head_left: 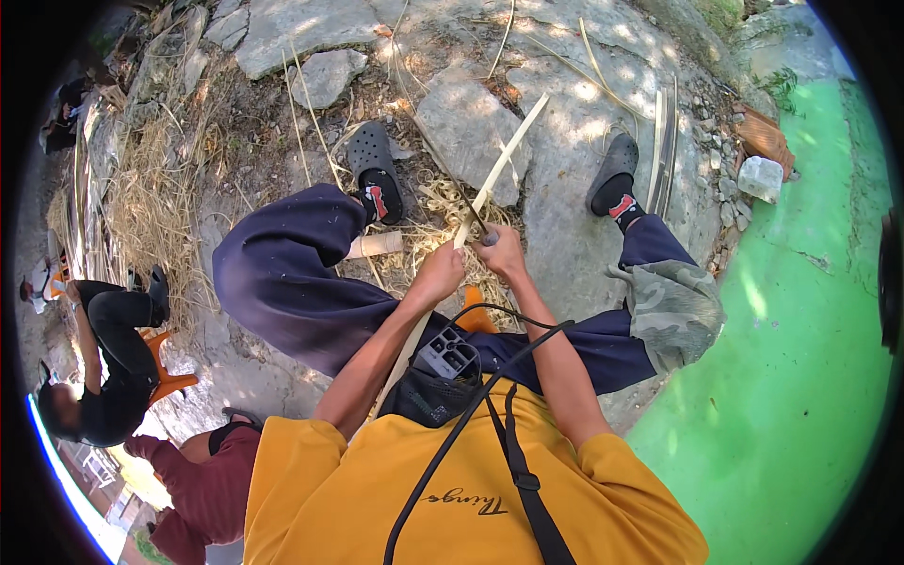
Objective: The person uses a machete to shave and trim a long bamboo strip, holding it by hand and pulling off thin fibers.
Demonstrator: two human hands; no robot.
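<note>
My left hand (439, 273) is closed around a pale bamboo strip (513, 146). The strip slants up and to the right past my hands, and its lower part runs back beside my left forearm. In my right hand (504, 252) is a knife (490, 238), gripped by its round-ended handle. Its thin dark blade crosses the strip just beyond my fingers, pointing away and to the left. Curled shavings (447, 200) lie on the ground below the strip, between my feet. A short bamboo section (375, 246) rests beside my left leg.
Flat rock slabs (471, 122) and loose strips lie ahead. Dark and pale strips (664, 155) lie beside my right foot. A brick (765, 137) and a white block (760, 179) edge the green floor (782, 377). Two people sit at left, one on an orange stool (169, 372).
</note>
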